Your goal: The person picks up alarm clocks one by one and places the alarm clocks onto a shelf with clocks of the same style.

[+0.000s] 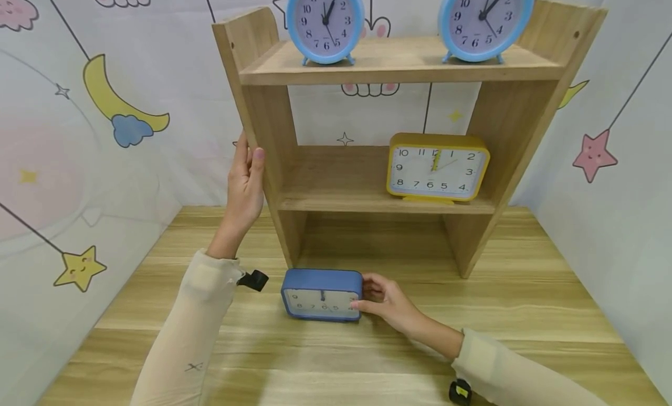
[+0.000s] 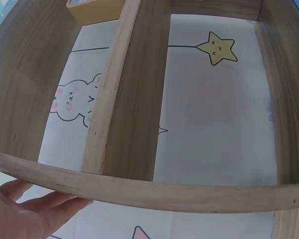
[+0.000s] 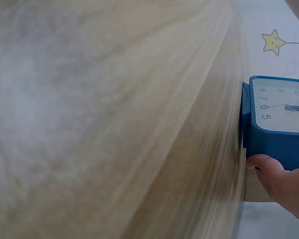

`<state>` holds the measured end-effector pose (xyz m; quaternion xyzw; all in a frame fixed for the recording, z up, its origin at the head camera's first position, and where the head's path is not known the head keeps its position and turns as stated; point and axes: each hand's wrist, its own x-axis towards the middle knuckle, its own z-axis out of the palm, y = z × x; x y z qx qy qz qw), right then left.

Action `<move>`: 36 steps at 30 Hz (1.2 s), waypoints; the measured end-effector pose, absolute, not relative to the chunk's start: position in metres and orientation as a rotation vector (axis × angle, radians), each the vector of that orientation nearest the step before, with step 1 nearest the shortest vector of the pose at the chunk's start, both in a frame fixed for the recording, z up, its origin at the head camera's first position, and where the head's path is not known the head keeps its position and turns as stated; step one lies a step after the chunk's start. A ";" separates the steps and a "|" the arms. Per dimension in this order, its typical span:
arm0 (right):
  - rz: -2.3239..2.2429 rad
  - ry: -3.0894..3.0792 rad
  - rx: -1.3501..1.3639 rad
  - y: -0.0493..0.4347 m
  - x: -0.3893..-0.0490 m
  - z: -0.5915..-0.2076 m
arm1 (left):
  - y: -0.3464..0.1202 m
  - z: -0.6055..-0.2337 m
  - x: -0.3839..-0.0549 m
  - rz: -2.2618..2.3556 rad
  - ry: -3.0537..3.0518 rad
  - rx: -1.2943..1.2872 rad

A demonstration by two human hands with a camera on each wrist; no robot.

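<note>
In the head view, a blue rectangular alarm clock [image 1: 321, 280] stands on the table in front of the wooden shelf's [image 1: 396, 205] bottom opening. My right hand [image 1: 391, 304] grips its right end, thumb at the front of the face and fingers round the side. The right wrist view shows the same blue clock [image 3: 276, 142] with fingers against its side. My left hand [image 1: 245, 190] rests on the shelf's outer left side, its fingers pointing up. In the left wrist view, the left hand's fingers [image 2: 50, 206] lie extended along that side panel.
A yellow rectangular clock [image 1: 438, 167] stands at the right of the middle shelf. Two round light-blue clocks, one on the left [image 1: 325, 24] and one on the right [image 1: 485, 21], stand on the top shelf. The wood-grain table [image 1: 525, 347] meets patterned cloth walls [image 1: 131, 178].
</note>
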<state>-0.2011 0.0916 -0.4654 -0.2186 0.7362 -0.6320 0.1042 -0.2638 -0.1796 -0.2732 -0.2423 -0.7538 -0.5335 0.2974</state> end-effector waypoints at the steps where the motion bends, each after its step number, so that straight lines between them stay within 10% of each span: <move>1: -1.862 2.169 -0.643 0.092 -0.201 -0.465 | -0.180 -0.273 -0.264 -1.411 -2.004 -0.642; 36: -1.900 2.065 -0.559 0.104 -0.190 -0.428 | -0.180 -0.274 -0.266 -1.395 -1.997 -0.638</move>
